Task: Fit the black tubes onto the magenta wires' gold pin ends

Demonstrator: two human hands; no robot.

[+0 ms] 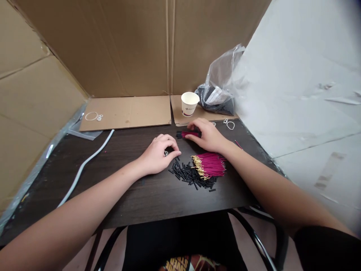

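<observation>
My left hand [158, 153] rests on the dark table [118, 180] with fingers curled, pinching a small white ring at about its fingertips, just left of a heap of short black tubes [191, 176]. My right hand [207, 134] lies further back, its fingers closed on a small bundle of magenta wires with black ends [186, 134]. A larger fan of magenta wires with gold tips [210, 165] lies beside the black tubes, under my right wrist.
A white paper cup [189, 103] stands on cardboard sheets [126, 111] at the back. A clear plastic bag with dark contents [218, 96] is behind it. White rings [94, 116] and a white strip [84, 163] lie at left. Cardboard walls surround the table.
</observation>
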